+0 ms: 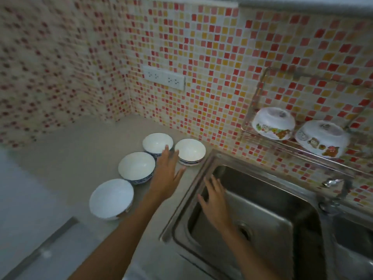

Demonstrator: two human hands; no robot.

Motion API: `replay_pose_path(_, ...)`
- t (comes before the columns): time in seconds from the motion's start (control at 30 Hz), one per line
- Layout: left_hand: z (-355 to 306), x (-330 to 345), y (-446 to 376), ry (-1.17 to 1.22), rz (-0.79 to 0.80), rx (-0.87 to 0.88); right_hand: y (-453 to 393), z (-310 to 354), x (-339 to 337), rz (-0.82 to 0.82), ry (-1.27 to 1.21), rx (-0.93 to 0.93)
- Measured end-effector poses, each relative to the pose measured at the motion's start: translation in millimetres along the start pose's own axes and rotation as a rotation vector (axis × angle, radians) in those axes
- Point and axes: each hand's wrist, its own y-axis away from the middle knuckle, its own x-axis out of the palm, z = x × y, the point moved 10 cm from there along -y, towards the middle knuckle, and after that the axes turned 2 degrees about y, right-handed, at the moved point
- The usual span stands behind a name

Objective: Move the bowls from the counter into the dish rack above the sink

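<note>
Left fingers (171,153) spread, holding nothing, tips hovering between two bowls; left hand (166,174) reaching toward twelve o'clock. Right hand (214,201) likewise loose and empty, over the steel sink (262,209). Four white blue-patterned bowls upright on the counter (80,154): stacked bowl (189,151) at one o'clock of the left fingertips, far bowl (157,144) at eleven, middle bowl (136,168) at nine, near bowl (111,198) at eight. Dish rack (302,146) at two o'clock, already holding two upturned cartoon bowls (273,123). Likely glazed ceramic: stiff, weighty, slick, chippable. Best gripped across the rim, thumb inside.
</note>
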Motion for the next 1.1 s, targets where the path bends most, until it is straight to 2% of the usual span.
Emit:
replay_pose_path(0.2,176,-68,69,0.031,-0.126,-0.41,12,114,110,0.298,-0.076,-0.1)
replay_pose_path(0.37,250,-76,117,0.158,-0.092,-0.613,13,150,169,0.45,-0.205,0.071)
replay_pose_path(0.57,282,-57,137,0.278,0.031,-0.703,11,171,198,0.444,-0.37,0.204)
replay_pose_path(0.8,286,-56,141,0.394,0.113,-0.719,15,171,205,0.429,-0.363,0.297)
replay_pose_path(1.0,243,-55,126,0.596,0.071,-0.653,12,147,165,0.299,-0.452,0.35)
replay_pose_path(1.1,205,-43,106,0.725,0.107,-0.616,7,124,129,0.194,-0.497,0.378)
